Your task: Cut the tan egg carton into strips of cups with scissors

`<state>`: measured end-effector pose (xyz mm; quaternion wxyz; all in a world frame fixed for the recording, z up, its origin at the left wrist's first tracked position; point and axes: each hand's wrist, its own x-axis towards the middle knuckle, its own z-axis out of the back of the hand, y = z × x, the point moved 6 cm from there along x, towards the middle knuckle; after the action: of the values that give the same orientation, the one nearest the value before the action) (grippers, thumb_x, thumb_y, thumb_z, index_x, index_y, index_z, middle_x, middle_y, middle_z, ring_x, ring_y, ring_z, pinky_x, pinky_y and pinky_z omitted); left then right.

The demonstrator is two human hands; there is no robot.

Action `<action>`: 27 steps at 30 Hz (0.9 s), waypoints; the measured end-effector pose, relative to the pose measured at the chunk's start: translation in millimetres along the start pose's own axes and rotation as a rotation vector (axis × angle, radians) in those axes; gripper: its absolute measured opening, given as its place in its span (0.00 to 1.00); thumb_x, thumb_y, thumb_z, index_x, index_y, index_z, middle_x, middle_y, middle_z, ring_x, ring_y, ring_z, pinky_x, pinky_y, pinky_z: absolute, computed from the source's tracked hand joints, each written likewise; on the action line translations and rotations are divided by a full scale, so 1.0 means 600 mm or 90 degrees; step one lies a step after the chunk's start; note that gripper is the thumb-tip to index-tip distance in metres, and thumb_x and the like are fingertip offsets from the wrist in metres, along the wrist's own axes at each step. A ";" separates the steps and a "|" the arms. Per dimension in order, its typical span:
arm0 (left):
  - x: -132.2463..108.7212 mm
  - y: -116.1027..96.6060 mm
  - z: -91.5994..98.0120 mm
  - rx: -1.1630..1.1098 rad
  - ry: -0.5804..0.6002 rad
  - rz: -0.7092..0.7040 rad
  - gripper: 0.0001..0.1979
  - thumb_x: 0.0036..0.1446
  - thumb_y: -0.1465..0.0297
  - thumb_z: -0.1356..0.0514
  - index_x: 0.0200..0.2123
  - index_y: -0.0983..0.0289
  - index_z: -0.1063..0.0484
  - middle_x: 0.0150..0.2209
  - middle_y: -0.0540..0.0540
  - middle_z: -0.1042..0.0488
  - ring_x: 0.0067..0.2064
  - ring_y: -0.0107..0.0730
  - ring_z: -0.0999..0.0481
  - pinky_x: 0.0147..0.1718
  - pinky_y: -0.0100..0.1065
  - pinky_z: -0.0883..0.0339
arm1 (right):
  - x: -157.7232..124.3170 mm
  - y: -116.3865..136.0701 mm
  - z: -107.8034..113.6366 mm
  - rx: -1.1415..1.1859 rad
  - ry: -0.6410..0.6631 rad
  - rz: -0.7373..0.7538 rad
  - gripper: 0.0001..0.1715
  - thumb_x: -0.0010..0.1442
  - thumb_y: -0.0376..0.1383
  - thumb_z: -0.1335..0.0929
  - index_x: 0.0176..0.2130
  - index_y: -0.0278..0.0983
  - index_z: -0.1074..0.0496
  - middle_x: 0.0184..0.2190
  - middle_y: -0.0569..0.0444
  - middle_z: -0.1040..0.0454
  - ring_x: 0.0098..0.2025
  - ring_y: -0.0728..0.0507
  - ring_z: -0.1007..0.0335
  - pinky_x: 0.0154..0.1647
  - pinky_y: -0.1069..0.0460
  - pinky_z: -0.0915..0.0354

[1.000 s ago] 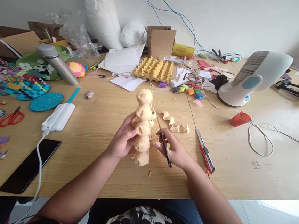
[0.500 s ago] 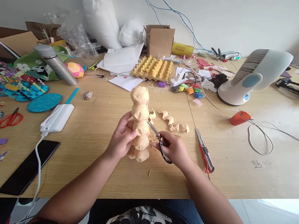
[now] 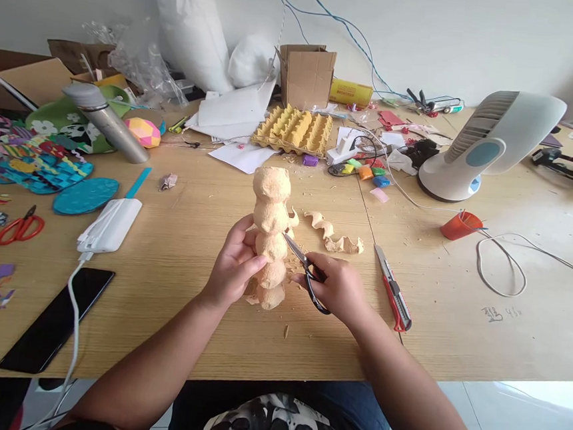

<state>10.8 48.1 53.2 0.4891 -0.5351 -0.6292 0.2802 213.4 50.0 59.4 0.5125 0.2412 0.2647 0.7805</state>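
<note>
A strip of egg carton (image 3: 271, 217), pale orange and bumpy with a row of several rounded cups, stands lengthwise in front of me. My left hand (image 3: 235, 264) grips it from the left, thumb across a lower cup. In my right hand (image 3: 333, 283) is a pair of black-handled scissors (image 3: 307, 267). Their blades point up and left, with the tips at the strip's right edge by the middle cups. Wavy carton trimmings (image 3: 341, 244) and small crumbs lie on the table just beyond the scissors.
A red utility knife (image 3: 394, 291) lies to the right, with an orange cup (image 3: 461, 225) and a white fan (image 3: 482, 152) farther off. On the left are a phone (image 3: 57, 319), a power bank (image 3: 109, 226) and red scissors (image 3: 20, 226). A yellow egg tray (image 3: 294, 130) sits behind.
The carton strip has tilted slightly, its upper end shifting a little to the right. My left hand moves with it, while the right hand and scissors stay almost in place.
</note>
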 end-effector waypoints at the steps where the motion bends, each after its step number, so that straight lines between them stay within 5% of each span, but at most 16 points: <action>1: 0.000 0.001 0.001 0.002 0.000 0.001 0.32 0.60 0.68 0.29 0.66 0.53 0.31 0.52 0.56 0.19 0.49 0.35 0.19 0.50 0.38 0.23 | -0.001 0.002 0.001 -0.014 0.001 0.008 0.21 0.66 0.55 0.27 0.41 0.40 0.21 0.23 0.58 0.28 0.25 0.47 0.39 0.30 0.53 0.49; 19: -0.005 -0.004 -0.006 -0.035 -0.011 0.049 0.33 0.60 0.68 0.29 0.67 0.52 0.32 0.52 0.56 0.18 0.50 0.38 0.19 0.48 0.40 0.24 | 0.000 -0.003 0.009 -0.002 -0.016 0.046 0.24 0.68 0.57 0.29 0.35 0.41 0.25 0.22 0.57 0.30 0.25 0.46 0.40 0.30 0.51 0.51; 27: -0.001 -0.008 -0.010 -0.099 -0.008 0.087 0.31 0.59 0.64 0.29 0.65 0.51 0.30 0.50 0.53 0.18 0.47 0.36 0.18 0.45 0.37 0.24 | 0.008 -0.020 -0.006 0.333 0.010 -0.050 0.27 0.61 0.59 0.26 0.36 0.39 0.29 0.24 0.60 0.34 0.26 0.48 0.41 0.27 0.53 0.46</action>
<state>14.2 45.2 59.1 0.4219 -0.6116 -0.6141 0.2663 217.4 58.1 49.3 0.4604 0.3486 0.4706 0.6671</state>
